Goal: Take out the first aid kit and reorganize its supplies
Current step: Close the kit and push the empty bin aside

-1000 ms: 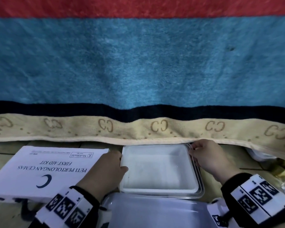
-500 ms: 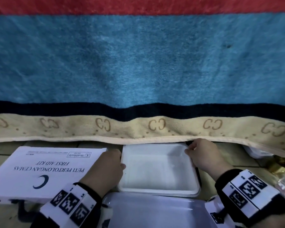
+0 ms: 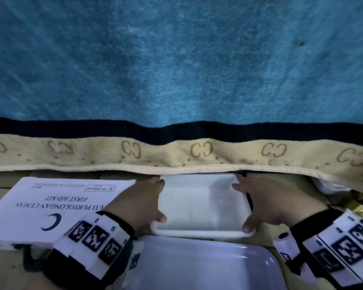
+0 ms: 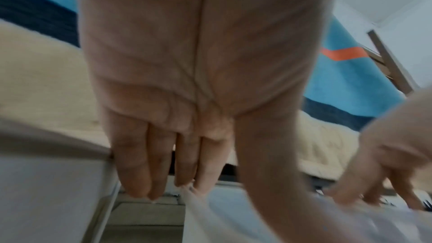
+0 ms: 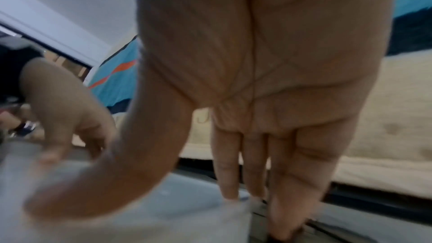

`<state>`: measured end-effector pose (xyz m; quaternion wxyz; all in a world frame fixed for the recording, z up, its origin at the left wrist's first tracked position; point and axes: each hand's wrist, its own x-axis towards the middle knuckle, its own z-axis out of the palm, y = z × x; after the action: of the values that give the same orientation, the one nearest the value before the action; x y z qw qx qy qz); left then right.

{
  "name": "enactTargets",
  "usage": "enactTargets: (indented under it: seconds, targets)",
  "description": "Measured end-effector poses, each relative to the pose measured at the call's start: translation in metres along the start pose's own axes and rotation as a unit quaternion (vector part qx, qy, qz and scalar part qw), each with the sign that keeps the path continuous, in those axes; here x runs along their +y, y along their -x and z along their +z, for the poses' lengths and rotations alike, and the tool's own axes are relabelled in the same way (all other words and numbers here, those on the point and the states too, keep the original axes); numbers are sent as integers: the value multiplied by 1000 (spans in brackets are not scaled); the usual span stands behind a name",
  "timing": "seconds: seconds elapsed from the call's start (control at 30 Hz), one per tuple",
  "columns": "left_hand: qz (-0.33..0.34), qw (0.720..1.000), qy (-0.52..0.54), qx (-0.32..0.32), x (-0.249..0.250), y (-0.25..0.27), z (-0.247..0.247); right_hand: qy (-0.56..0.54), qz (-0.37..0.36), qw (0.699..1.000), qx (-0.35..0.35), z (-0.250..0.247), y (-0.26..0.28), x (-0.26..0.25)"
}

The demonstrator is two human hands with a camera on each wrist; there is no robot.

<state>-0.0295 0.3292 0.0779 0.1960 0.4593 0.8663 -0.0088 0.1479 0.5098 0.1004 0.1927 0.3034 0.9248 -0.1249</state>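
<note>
An empty white tray [image 3: 201, 201] lies on the floor just below the blanket's hem. My left hand [image 3: 149, 197] holds its left side, fingers [image 4: 149, 163] straight down the outside wall and thumb over the near left corner. On the opposite side my right hand [image 3: 258, 201] holds the tray [image 5: 163, 210] the same way, thumb on the near right corner. The white first aid kit box [image 3: 50, 206] lies closed, flat to the left, touching my left wrist. No supplies show in the tray.
A blue blanket [image 3: 176, 80] with a beige hem hangs over the tray's far edge. A translucent plastic lid or bin [image 3: 197, 266] sits right in front of me. White and gold packaging [image 3: 360, 204] lies at the far right under the hem.
Both hands slid toward me along the tray's sides, thumbs now on the near corners. The clear rim seen round the tray a second ago no longer shows.
</note>
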Motion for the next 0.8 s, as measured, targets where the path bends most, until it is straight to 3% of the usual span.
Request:
enactTargets:
  seconds: [0.27,0.63,0.8]
  targets:
    - [-8,998,-56,-3,5,1,1,96,-33,995,-18,5,5,-4]
    - [-15,1000,-22,-10,6,4,-1,32,-24,999,-30,8,7,-6]
    - [-4,1000,-5,25,5,14,1,-8,10,999,-33,5,15,-7]
